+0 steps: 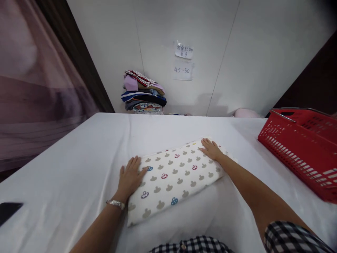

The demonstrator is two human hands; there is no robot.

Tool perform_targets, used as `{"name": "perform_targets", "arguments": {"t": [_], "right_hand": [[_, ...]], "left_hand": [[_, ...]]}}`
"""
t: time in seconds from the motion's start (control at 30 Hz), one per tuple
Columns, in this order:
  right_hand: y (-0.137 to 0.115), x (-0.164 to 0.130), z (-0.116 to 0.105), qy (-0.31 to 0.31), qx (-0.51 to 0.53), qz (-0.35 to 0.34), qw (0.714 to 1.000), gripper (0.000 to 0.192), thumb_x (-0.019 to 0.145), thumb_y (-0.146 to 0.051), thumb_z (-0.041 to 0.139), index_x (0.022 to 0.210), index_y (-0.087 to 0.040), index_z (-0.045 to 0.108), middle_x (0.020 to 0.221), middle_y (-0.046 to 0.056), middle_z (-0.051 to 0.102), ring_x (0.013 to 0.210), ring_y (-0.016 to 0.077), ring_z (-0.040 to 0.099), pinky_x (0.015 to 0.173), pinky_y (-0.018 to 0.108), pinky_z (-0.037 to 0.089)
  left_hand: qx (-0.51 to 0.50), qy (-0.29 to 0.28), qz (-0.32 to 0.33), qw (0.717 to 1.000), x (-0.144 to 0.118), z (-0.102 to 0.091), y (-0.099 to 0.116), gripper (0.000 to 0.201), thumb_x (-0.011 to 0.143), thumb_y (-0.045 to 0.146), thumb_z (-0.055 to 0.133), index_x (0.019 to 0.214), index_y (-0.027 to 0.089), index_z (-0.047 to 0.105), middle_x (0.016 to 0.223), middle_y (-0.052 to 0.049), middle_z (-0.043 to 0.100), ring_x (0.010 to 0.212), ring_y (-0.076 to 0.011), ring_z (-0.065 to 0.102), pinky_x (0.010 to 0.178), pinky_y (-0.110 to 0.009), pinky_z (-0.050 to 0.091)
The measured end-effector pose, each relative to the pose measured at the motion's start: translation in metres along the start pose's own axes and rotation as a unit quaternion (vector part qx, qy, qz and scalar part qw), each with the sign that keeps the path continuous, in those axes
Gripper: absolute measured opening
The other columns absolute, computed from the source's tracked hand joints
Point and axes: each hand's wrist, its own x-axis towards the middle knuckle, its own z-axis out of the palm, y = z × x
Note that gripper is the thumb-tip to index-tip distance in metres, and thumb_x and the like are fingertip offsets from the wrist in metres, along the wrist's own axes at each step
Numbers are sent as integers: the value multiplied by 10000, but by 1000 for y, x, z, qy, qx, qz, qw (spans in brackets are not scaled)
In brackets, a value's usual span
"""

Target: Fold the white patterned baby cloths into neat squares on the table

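The folded cloth [173, 177] lies flat at the centre of the frame on the white table [79, 168], already a neat rectangle. The left hand [130, 177] presses its left edge and the right hand [212, 149] its far corner, fingers spread flat, gripping nothing. A stack of folded clothes [143, 95] sits at upper centre, a red basket [302, 147] at right.

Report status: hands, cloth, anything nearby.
Left hand and right hand flat on folded patterned cloth. Cloth lies on white table. Red basket to the right, apart.

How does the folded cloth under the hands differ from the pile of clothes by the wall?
The folded cloth is one flat cream piece with small printed shapes, lying mid-table under both hands; the pile of clothes is many pieces, mixed colours, stacked high and untouched at the far edge. Both are folded fabric.
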Motion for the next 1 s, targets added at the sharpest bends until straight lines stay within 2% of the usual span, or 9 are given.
{"name": "perform_targets", "arguments": {"t": [0.1,0.17,0.23,0.33,0.43,0.53,0.7,0.9,1.0], "right_hand": [[-16,2,-7,8,7,7,1000,519,911,-463,344,1359,-209,414,1502,95,266,1399,264,162,1097,502,154],[-37,5,-10,26,21,-14,999,436,919,-386,359,1299,-212,480,1480,94,317,1393,264,181,1092,507,145],[-65,11,-11,31,45,-65,996,365,926,-293,347,1236,-225,527,1410,81,433,1364,242,261,1085,489,162],[-106,24,-10,4,56,-155,986,319,928,-208,329,1107,-234,593,1191,61,612,1220,209,454,1047,426,237],[-130,38,-10,-29,29,-189,981,262,912,-214,396,1040,-209,625,1099,75,637,1070,206,543,971,354,321],[-134,50,-12,-53,15,-190,980,237,874,-215,473,1042,-192,639,1099,91,629,1044,215,549,911,316,369],[-132,64,-17,-101,-3,-181,978,259,797,-198,557,1038,-189,653,1110,101,625,1013,233,567,841,307,419],[-138,73,-25,-133,9,-142,981,234,692,-174,621,915,-220,679,1031,76,664,874,231,613,700,283,451],[-138,72,-29,-131,32,-124,983,168,681,-173,629,835,-224,672,942,53,681,783,201,618,636,256,443]], "left_hand": [[-14,5,-7,1000,0,1,2,593,898,515,312,1395,195,357,1477,-98,326,1377,-271,248,1074,-552,230],[-24,13,-8,1000,0,1,1,590,896,523,316,1394,208,362,1472,-89,339,1374,-268,255,1080,-545,220],[-38,22,-5,999,-1,3,-1,578,897,532,311,1391,236,365,1467,-72,353,1373,-260,259,1084,-541,207],[-62,32,0,998,-2,5,-4,555,905,525,299,1379,248,379,1456,-68,373,1369,-248,266,1086,-539,194],[-81,36,-1,996,-2,6,-6,524,920,490,280,1354,227,409,1445,-75,392,1362,-238,278,1083,-535,197],[-81,47,6,996,1,4,-7,468,929,441,275,1291,224,478,1395,-80,460,1323,-241,342,1074,-540,196],[-17,67,49,996,18,-10,-5,364,905,341,342,1110,213,614,1154,-85,636,1115,-254,526,1064,-553,170],[7,30,64,997,35,-19,1,276,824,264,440,978,197,659,1009,-83,654,1012,-260,552,1021,-488,259],[-13,50,65,997,34,-19,3,227,800,219,450,907,193,649,960,-81,649,967,-242,559,948,-422,336]]}}
